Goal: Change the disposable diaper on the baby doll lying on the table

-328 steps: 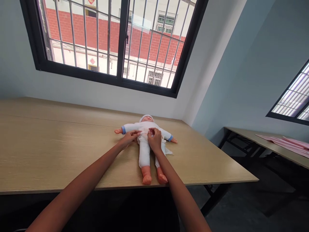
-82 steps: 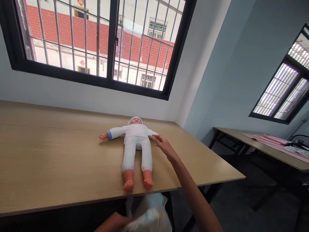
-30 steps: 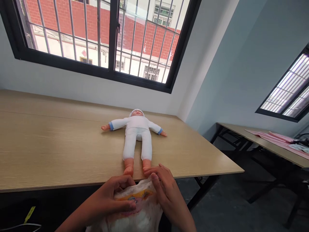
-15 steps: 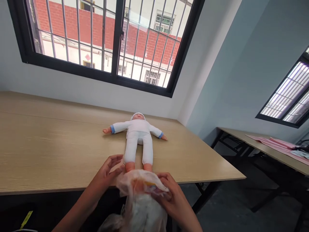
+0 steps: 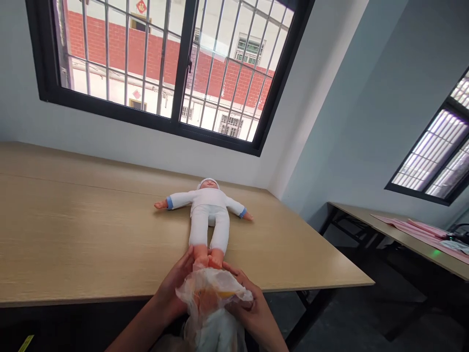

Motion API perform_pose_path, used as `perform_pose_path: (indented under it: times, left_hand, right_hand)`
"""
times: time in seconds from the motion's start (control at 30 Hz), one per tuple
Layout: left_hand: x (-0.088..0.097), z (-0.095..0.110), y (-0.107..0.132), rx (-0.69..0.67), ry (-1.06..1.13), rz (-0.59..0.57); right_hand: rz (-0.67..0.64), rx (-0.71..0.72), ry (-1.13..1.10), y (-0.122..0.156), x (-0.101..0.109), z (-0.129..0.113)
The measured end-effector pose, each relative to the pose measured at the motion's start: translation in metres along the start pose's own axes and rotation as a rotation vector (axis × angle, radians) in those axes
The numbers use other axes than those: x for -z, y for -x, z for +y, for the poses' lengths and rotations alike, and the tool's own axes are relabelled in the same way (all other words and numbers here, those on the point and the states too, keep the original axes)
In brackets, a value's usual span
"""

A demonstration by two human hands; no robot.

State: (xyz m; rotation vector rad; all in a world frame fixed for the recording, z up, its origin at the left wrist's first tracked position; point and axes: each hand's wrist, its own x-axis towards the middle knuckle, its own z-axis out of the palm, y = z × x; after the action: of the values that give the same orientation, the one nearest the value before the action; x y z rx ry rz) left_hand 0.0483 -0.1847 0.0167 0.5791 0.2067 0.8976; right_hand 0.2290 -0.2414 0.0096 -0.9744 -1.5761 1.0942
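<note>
A baby doll [image 5: 209, 196] in white clothes with blue cuffs lies on its back on the wooden table [image 5: 91, 234], arms spread, bare feet toward me. My left hand [image 5: 176, 283] curls around the lower leg on the left; its thumb side is partly hidden by the bag. A crumpled clear plastic bag [image 5: 216, 279] with something white and orange inside hangs in front of the table edge, just below the doll's feet. My right hand [image 5: 247, 300] grips the right side of the bag, with its upper fingers close to the other foot.
A barred window [image 5: 172, 73] is in the wall behind the table. To the right, a second table [image 5: 351, 211] carries pink cloth [image 5: 414, 227] and a dark object. A dark table leg [image 5: 311, 308] stands under the near right corner.
My left hand has moved right and closed around the doll's lower leg. The doll's legs have come closer together. My right hand and the bag have shifted slightly.
</note>
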Motion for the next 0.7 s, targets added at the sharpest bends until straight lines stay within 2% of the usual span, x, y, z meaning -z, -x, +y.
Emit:
perform_pose_path:
  times: [0.07,0.13,0.2,0.3,0.37,0.43,0.53,0.57,0.6,0.67,0.7]
  left_hand:
    - [-0.005,-0.007,-0.004,-0.076,0.128,-0.056]
    - [-0.003,-0.008,-0.008,-0.058,0.234,-0.062]
    - [0.002,-0.005,-0.01,-0.002,0.281,-0.037]
    - [0.007,0.005,-0.012,0.042,0.25,-0.019]
    - [0.006,0.014,-0.015,0.052,0.202,-0.028]
    - [-0.001,0.023,-0.018,0.03,0.184,-0.06]
    - [-0.015,0.041,-0.026,0.002,0.159,-0.149]
    - [-0.021,0.048,-0.029,-0.006,0.144,-0.181]
    - [-0.027,0.055,-0.032,-0.015,0.127,-0.21]
    - [-0.037,0.071,-0.039,-0.044,0.095,-0.257]
    - [-0.042,0.078,-0.043,-0.059,0.082,-0.273]
  right_hand:
    - [0.01,-0.019,-0.005,0.001,0.004,-0.002]
    - [0.044,-0.025,0.125,-0.002,0.02,-0.01]
    - [0.113,-0.006,0.359,-0.012,0.05,-0.027]
    - [0.281,-0.012,0.623,-0.038,0.113,-0.069]
    - [0.51,-0.005,0.829,-0.056,0.154,-0.104]
    - [0.755,0.085,1.104,-0.07,0.184,-0.136]
    - [1.058,0.254,1.367,-0.078,0.201,-0.161]
    - [1.086,0.303,1.397,-0.079,0.2,-0.16]
    - [1.055,0.329,1.406,-0.079,0.197,-0.154]
    - [0.835,0.262,1.425,-0.076,0.186,-0.126]
    - [0.68,0.15,1.445,-0.073,0.179,-0.107]
